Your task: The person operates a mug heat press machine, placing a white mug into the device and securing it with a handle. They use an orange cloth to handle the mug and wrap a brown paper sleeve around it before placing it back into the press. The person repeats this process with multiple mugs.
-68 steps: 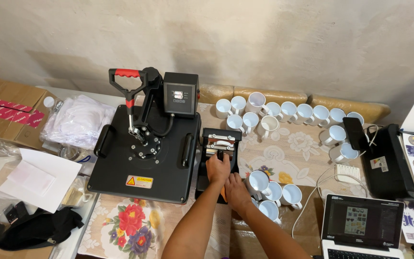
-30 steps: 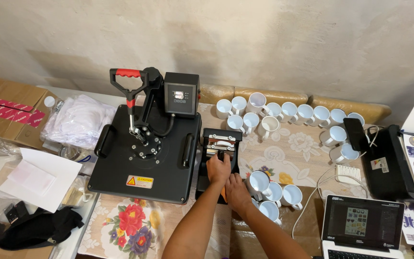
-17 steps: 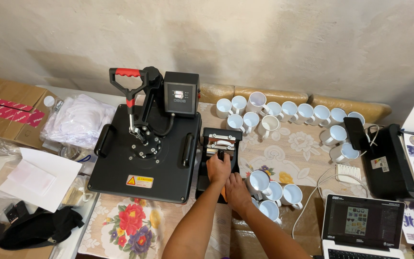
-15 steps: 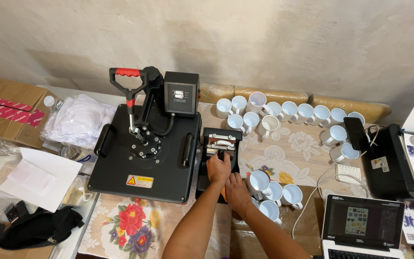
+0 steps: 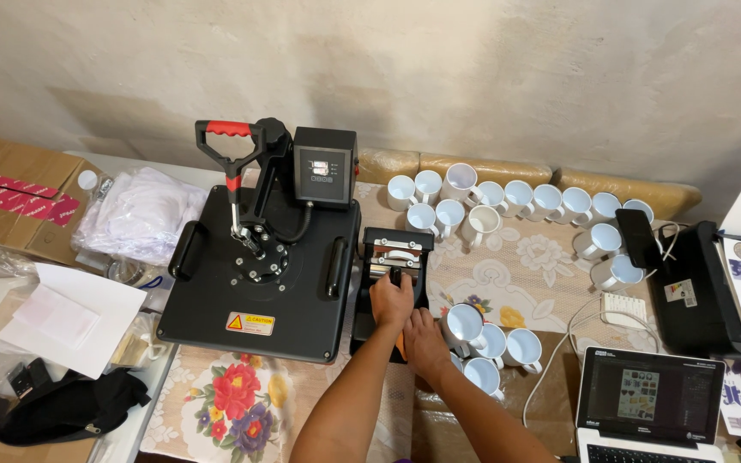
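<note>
A right hand [image 5: 426, 339] rests curled at the near end of a small black mug press [image 5: 392, 279] on the desk [image 5: 551, 283]; the left hand [image 5: 392, 298] grips its handle. Beside it stands a flat heat press [image 5: 268, 274]; white mugs [image 5: 516, 201] line the wall beyond.

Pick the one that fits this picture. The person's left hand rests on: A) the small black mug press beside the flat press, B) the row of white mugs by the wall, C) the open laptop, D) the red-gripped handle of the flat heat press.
A: the left hand lies on top of the small black mug press, just right of the flat heat press, with the right hand close behind it.
</note>
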